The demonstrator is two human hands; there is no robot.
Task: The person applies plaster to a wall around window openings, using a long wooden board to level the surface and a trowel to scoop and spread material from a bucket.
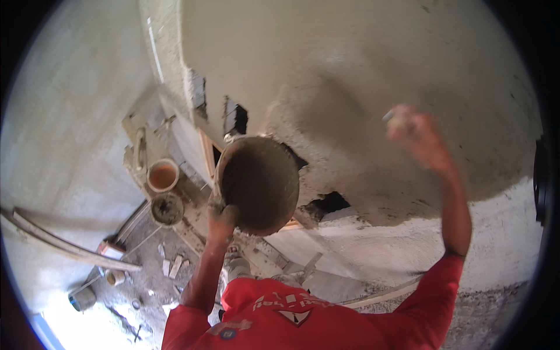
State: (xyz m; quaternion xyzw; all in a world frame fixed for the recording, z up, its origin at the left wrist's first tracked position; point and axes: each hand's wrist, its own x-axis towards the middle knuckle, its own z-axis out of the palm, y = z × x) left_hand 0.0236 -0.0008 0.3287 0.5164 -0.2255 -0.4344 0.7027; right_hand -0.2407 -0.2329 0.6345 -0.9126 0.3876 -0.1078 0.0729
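Note:
My left hand (222,221) grips the near left rim of a round, mortar-smeared bucket (293,184), tilted so that its dark inside faces me. How much lies in the bucket is hard to make out. My right hand (415,133) is raised to the right, in front of the wet, grey-brown plaster (373,169) on the wall. Its fingers are closed, and a small pale tip pokes out at their left side. Motion blur hides what they hold. A dark smeared patch shows on the plaster left of this hand.
Ragged holes (330,202) break the plaster's lower edge. Left of me, a plank scaffold (194,238) carries a bucket of reddish liquid (163,175) and a mortar-crusted bucket (167,209). Long boards (70,244) lean at the left. Rubble and another bucket (82,298) lie on the floor below.

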